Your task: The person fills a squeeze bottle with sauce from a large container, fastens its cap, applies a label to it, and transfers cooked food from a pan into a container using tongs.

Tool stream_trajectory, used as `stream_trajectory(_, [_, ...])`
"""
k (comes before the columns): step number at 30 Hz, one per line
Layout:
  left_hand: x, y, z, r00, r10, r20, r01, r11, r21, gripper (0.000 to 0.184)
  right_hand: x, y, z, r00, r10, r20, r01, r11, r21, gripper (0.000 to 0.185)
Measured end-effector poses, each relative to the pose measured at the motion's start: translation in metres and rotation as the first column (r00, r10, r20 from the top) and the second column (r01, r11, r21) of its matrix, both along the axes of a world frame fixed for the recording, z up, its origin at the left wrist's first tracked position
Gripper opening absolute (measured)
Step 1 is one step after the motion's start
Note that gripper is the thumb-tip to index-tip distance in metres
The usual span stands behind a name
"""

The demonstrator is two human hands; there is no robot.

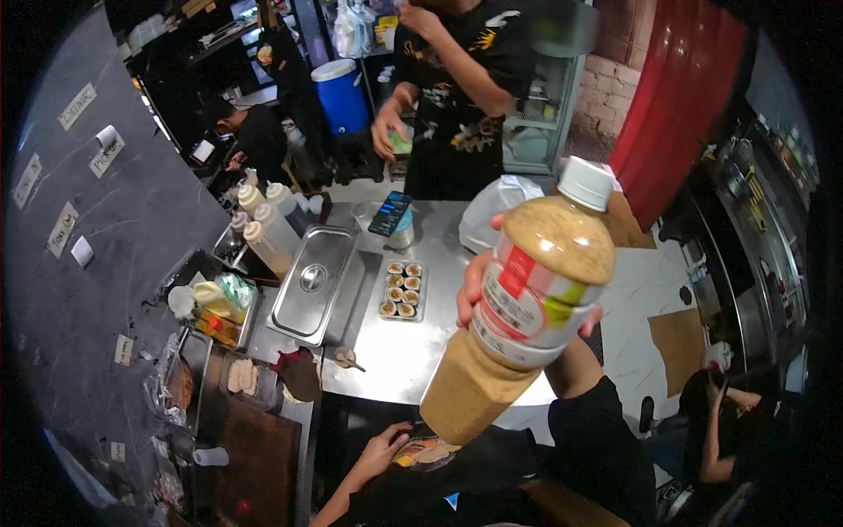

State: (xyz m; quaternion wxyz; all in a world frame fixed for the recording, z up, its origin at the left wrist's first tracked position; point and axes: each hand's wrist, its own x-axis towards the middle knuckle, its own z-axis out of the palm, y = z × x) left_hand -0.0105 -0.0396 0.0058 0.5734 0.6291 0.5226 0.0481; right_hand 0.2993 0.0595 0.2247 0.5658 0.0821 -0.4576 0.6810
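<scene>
My right hand [475, 285] is wrapped round a large plastic bottle [518, 307] of tan sauce with a white cap and a red and white label. The bottle is tilted, close to the camera, its cap toward the upper right. My left hand [383, 450] is low in front of my dark shirt, its fingers bent; whether it holds anything is hidden. On the steel counter [378, 356], beyond my hands, lies a clear tray of sushi rolls [403, 291]. A small cup [344, 357] with a spoon stands at the counter's near edge.
A lidded steel container [313, 279] stands left of the rolls, near squeeze bottles [266, 241]. Behind the rolls, a phone [391, 214] leans on a tub. A white plastic bag [499, 206] lies farther right. Another person [461, 97] stands across the counter.
</scene>
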Motion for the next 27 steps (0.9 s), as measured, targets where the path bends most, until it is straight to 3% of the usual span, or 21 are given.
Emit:
stream_trajectory(2, [-0.003, -0.003, -0.019, 0.995, 0.032, 0.098, -0.040, 0.996, 0.080, 0.030, 0.005, -0.010, -0.006, 0.995, 0.087, -0.040, -0.081, 0.988, 0.133, 0.111])
stream_trajectory(3, [-0.001, -0.003, -0.027, 0.988, 0.053, 0.146, -0.072, 0.990, 0.124, 0.024, 0.003, -0.012, -0.015, 0.985, 0.111, -0.129, -0.089, 0.983, 0.163, 0.125])
stream_trajectory(4, [0.000, -0.004, -0.030, 0.985, 0.097, 0.140, -0.112, 0.988, 0.105, 0.023, 0.003, -0.016, -0.020, 0.986, 0.095, -0.134, -0.075, 0.987, 0.144, 0.125])
stream_trajectory(6, [0.001, 0.001, -0.038, 0.995, -0.021, 0.102, -0.010, 0.957, 0.291, 0.023, 0.004, -0.023, -0.023, 0.959, 0.188, -0.213, -0.143, 0.967, 0.209, 0.126])
stream_trajectory(7, [0.005, 0.002, -0.036, 0.995, -0.031, 0.099, 0.002, 0.959, 0.283, 0.023, 0.003, -0.046, -0.011, 0.986, -0.044, -0.159, 0.036, 0.998, -0.049, 0.074])
stream_trajectory(12, [0.029, 0.022, -0.002, 0.994, 0.007, 0.109, -0.045, 0.935, 0.351, 0.019, 0.009, -0.057, -0.021, 0.976, -0.044, -0.215, 0.042, 0.999, -0.015, 0.066])
stream_trajectory(13, [0.033, 0.034, 0.009, 0.998, -0.056, 0.020, 0.040, 0.877, 0.480, 0.021, 0.011, -0.054, -0.024, 0.975, -0.009, -0.224, 0.016, 1.000, 0.027, 0.066])
stream_trajectory(15, [0.034, 0.058, 0.021, 0.997, -0.016, -0.075, 0.055, 0.831, 0.554, 0.022, 0.012, -0.052, -0.028, 0.973, 0.032, -0.230, -0.016, 0.997, 0.071, 0.068])
stream_trajectory(16, [0.036, 0.071, 0.035, 0.999, -0.042, 0.010, 0.024, 0.737, 0.675, 0.021, 0.009, -0.054, -0.030, 0.972, 0.031, -0.235, -0.017, 0.998, 0.060, 0.068])
stream_trajectory(19, [0.057, 0.102, 0.121, 0.997, -0.022, 0.078, -0.041, 0.691, 0.722, 0.017, 0.001, -0.051, -0.036, 0.947, 0.106, -0.304, -0.108, 0.994, 0.010, 0.074])
stream_trajectory(20, [0.063, 0.110, 0.142, 0.985, -0.057, 0.164, -0.094, 0.622, 0.777, 0.016, -0.005, -0.046, -0.043, 0.945, 0.128, -0.302, -0.132, 0.991, 0.005, 0.074])
stream_trajectory(22, [0.078, 0.119, 0.192, 0.962, -0.211, 0.171, -0.065, 0.434, 0.899, 0.022, -0.019, -0.028, -0.060, 0.758, 0.466, -0.457, -0.453, 0.880, 0.146, 0.112])
stream_trajectory(24, [0.091, 0.128, 0.234, 0.920, -0.374, 0.120, -0.023, 0.253, 0.967, 0.034, -0.033, -0.016, -0.072, 0.746, 0.513, -0.425, -0.511, 0.850, 0.129, 0.112])
stream_trajectory(26, [0.102, 0.138, 0.260, 0.860, -0.504, 0.075, -0.008, 0.134, 0.991, 0.041, -0.038, -0.006, -0.080, 0.791, 0.533, -0.299, -0.578, 0.812, -0.084, 0.110])
stream_trajectory(27, [0.106, 0.143, 0.270, 0.849, -0.529, -0.003, 0.037, 0.054, 0.998, 0.042, -0.037, -0.010, -0.085, 0.848, 0.469, -0.246, -0.520, 0.827, -0.215, 0.106])
